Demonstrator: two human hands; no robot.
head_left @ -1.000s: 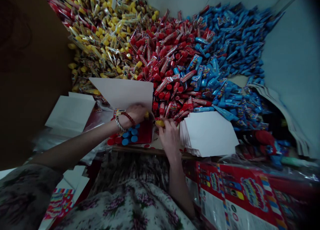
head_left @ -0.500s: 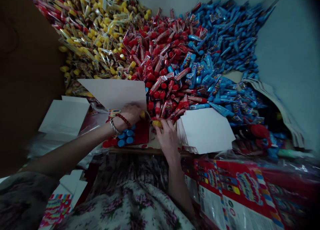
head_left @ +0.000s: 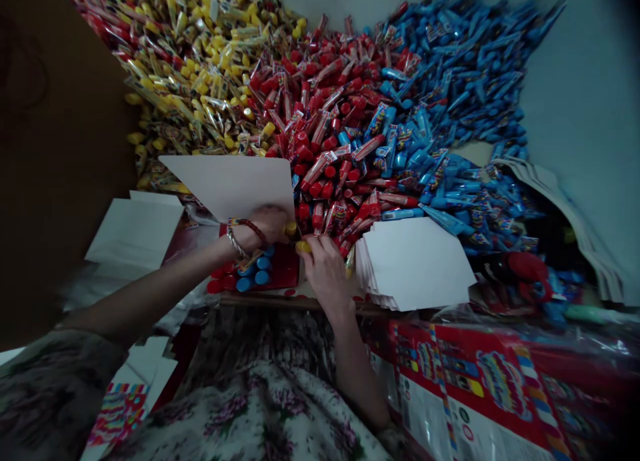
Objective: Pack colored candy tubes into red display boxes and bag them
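Observation:
My left hand (head_left: 267,224), with bracelets on the wrist, grips the lower edge of a white card flap (head_left: 233,184) of a red box (head_left: 280,267). Rows of blue and red caps (head_left: 250,274) fill that box under my wrist. My right hand (head_left: 325,271) is closed round a yellow-capped tube (head_left: 303,247) right beside the left hand, at the box's right edge. A second yellow cap (head_left: 291,228) shows by my left fingers.
Behind lie three big heaps of wrapped tubes: yellow (head_left: 190,61), red (head_left: 330,114), blue (head_left: 450,81). A stack of white cards (head_left: 415,264) lies at right, more white cards (head_left: 137,231) at left. Printed red cartons (head_left: 480,381) stand in front right.
My right hand has shifted a little left with the yellow-capped tube, closer to my left hand and the box. The left hand keeps its hold on the flap.

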